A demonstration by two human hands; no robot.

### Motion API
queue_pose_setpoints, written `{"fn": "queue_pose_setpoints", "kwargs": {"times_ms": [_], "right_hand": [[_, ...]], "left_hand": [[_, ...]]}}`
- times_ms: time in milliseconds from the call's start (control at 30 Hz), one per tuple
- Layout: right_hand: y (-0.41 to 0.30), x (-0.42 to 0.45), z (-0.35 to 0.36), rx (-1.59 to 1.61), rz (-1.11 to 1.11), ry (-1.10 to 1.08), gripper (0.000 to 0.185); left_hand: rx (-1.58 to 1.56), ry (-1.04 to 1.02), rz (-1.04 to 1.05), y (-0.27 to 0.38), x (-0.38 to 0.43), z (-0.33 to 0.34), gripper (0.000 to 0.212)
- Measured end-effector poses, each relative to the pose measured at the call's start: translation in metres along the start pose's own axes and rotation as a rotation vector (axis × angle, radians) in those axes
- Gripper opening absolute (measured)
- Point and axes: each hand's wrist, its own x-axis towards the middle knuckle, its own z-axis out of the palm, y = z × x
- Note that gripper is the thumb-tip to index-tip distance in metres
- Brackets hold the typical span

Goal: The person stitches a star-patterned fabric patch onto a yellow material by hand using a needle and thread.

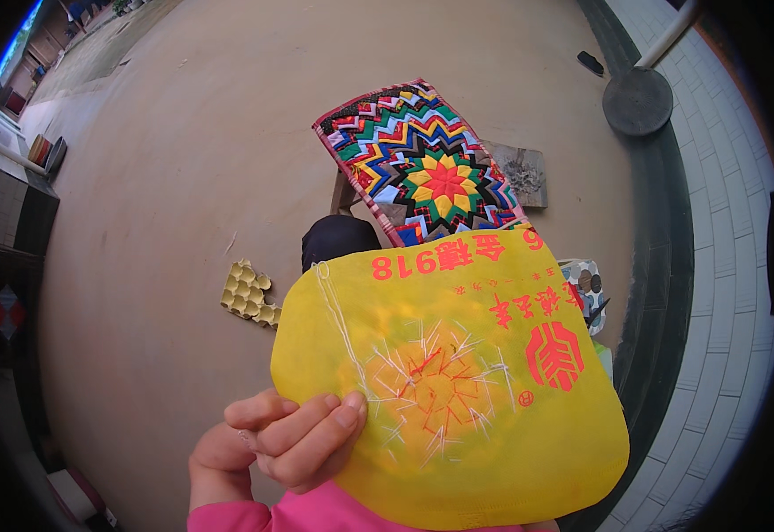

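Note:
My left hand (297, 435), in a pink sleeve (227, 515), is at the left side of a yellow fabric sheet (526, 459). Its fingertips are pinched together where a doubled white thread (340, 319) ends. The thread runs up the fabric to a small loop near the top edge. A ring of white and red stitches (440, 392) fills the middle, over an orange tint showing through. Red printed writing and a red emblem (555, 357) appear upside down. A needle cannot be made out. My right hand is out of sight, probably behind the fabric.
Beyond the fabric lies a multicoloured patchwork quilted pad (440, 179), with a worn board (526, 176) partly under it. A broken egg tray (247, 289) sits on the concrete floor at left. A patterned container (586, 286) with a dark-handled tool shows at right. A round post base (638, 101) stands by the tiled ledge.

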Motion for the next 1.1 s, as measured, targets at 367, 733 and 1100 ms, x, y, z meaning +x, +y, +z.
{"fn": "queue_pose_setpoints", "kwargs": {"times_ms": [367,733,1100], "right_hand": [[0.007,-0.013,-0.084,-1.127,-0.378,0.616,0.029],[0.014,0.007,-0.121,-1.203,-0.464,0.644,0.028],[0.014,0.001,-0.165,-1.0,-0.118,0.553,0.026]], "left_hand": [[-0.026,0.282,-0.186,0.008,-0.006,0.017,0.037],[-0.128,0.208,-0.176,0.008,-0.016,0.008,0.034],[-1.744,0.239,-1.53,0.012,0.019,0.076,0.042]]}}
